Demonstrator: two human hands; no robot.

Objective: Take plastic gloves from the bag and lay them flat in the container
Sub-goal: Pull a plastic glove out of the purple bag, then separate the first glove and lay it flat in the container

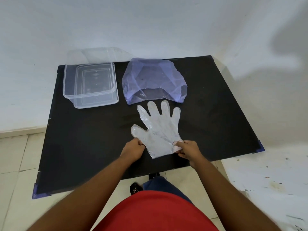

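Both hands, left hand (133, 147) and right hand (187, 150), pinch the glove (158, 129) by its cuff; it looks thin, floppy and slippery.

One camera only, worn on the person's head, looking forward and steeply down over the red shirt (155, 212) and both forearms. It sits close above the black table (86, 147), whose far edge meets the white wall (150, 22) beyond the hands; floor tiles (15, 157) show either side.
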